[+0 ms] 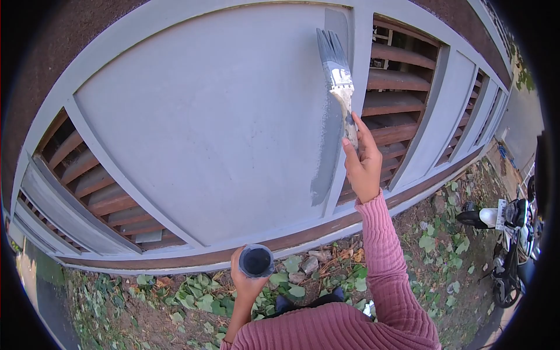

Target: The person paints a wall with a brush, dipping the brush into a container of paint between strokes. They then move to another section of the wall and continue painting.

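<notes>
One left hand (pixel 247 283) has its fingers closed around one cup (pixel 256 261) of dark paint (some fingers hidden). One right hand (pixel 364 165) clamps its fingers on the handle of one paintbrush (pixel 337 71), bristles upward before one pale panel (pixel 204 122) with one darker strip (pixel 326 157); bristle contact is unclear. Farther off, at least one motorcycle (pixel 508 233) merges into the dark edge.

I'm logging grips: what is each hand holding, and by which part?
The right hand holds a paintbrush by its handle. The left hand holds a small paint container around its side.
</notes>
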Demonstrator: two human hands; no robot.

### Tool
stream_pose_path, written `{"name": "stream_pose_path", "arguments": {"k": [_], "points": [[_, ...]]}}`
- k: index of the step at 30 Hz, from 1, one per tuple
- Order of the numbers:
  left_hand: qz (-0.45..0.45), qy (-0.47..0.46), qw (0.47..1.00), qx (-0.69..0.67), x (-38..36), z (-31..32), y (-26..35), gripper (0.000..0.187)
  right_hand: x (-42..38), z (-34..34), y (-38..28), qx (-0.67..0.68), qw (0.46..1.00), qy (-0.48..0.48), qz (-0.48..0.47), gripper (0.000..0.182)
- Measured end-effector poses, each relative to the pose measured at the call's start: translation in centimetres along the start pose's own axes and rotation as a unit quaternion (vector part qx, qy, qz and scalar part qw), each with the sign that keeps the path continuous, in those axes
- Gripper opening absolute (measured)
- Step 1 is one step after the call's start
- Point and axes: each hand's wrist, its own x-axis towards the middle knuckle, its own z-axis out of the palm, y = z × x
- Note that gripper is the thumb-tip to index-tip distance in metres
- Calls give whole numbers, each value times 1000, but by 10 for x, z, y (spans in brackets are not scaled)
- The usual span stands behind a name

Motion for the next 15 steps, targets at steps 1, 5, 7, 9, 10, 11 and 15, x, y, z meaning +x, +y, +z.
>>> {"name": "stream_pose_path", "arguments": {"k": [1,5,7,9,10,11,15], "points": [[-2,6,1000,-8,0,-1,-1,67,9,2,0,1,1000,0,-2,43],[-11,8,1000,-13,2,-3,-4,67,22,8,3,-31,998,7,-47,44],[-24,4,1000,-19,3,-2,-4,66,20,9,10,-32,999,-2,-38,44],[-28,-1,999,-21,2,0,-7,66,10,8,19,-47,998,-17,-26,45],[-32,-5,999,-22,1,0,-8,66,5,7,24,-52,998,-22,-21,46],[-34,-7,999,-21,1,0,-9,66,-1,6,29,-59,997,-29,-27,46],[-33,-24,999,-26,3,6,-4,65,-29,4,45,-56,997,-51,7,46]]}}
